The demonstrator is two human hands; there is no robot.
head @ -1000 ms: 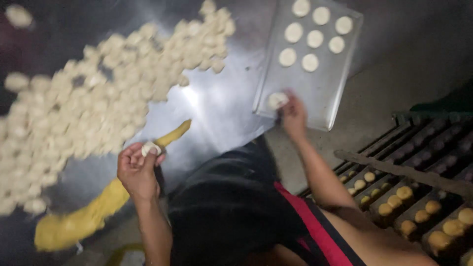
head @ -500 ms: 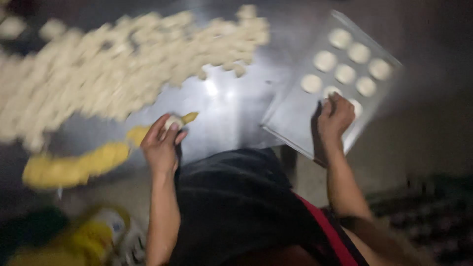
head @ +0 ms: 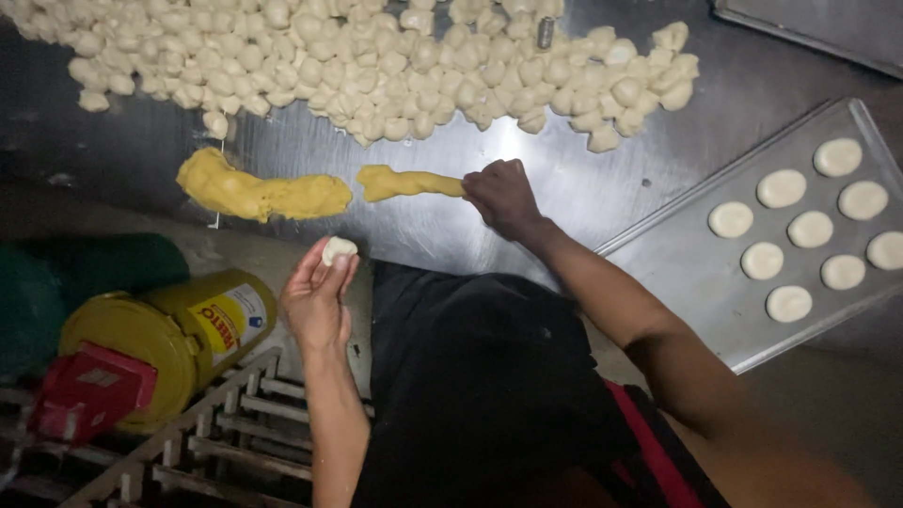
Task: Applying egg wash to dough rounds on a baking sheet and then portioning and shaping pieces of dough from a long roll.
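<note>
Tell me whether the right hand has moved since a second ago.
Yes. The right hand has left the baking tray, where it rested a second ago, and gone left across the steel table to grip the yellow filling strip.

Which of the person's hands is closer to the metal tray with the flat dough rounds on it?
The right hand. It grips the yellow filling strip just left of the tray. The left hand, holding a small dough piece, is farther left, beyond the person's body.

steel table — glare spot | dim room | wooden rack below
</note>
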